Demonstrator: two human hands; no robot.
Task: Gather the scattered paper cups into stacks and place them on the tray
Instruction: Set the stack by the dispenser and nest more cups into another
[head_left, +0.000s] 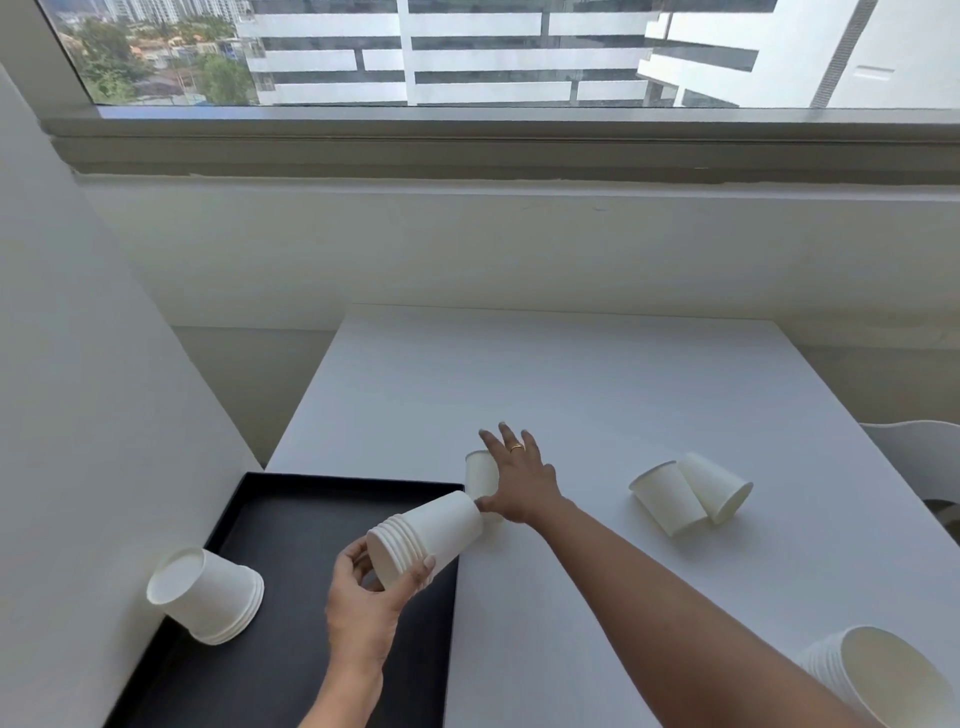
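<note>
Window (467, 52): wide glazed pane across the top of the view, set in a grey frame.

Table (571, 374): white, matte, flat rectangular top.

Tray (291, 649): black, rectangular, with a low raised rim. It lay on the table's near-left part.

Chair (919, 457): white curved back, at the right edge.

Nested stack (883, 675): smooth white paper cups at the near-right corner of the table, mouth open towards the camera, partly hidden by the right forearm.

Inverted stack (208, 592): white paper cups on the tray's left side, flat base uppermost and tilted, rolled rims banded at the bottom.

Held stack (431, 535): tapered white cups carried on their side above the tray's right edge, ribbed rims nearest the person and base pointing away.

Left hand (363, 603): fingers and thumb curled round the rim end of the held stack.

Right hand (519, 483): reached across the table, fingers straight and spread, laid against a single cup (480, 473) just beyond the tray's far-right corner. No closed grip was seen. A gold ring (516, 447) was on one finger. The hands were apart.

Two loose cups (667, 499) (719, 486): lying on their sides mid-right on the table, touching.
</note>
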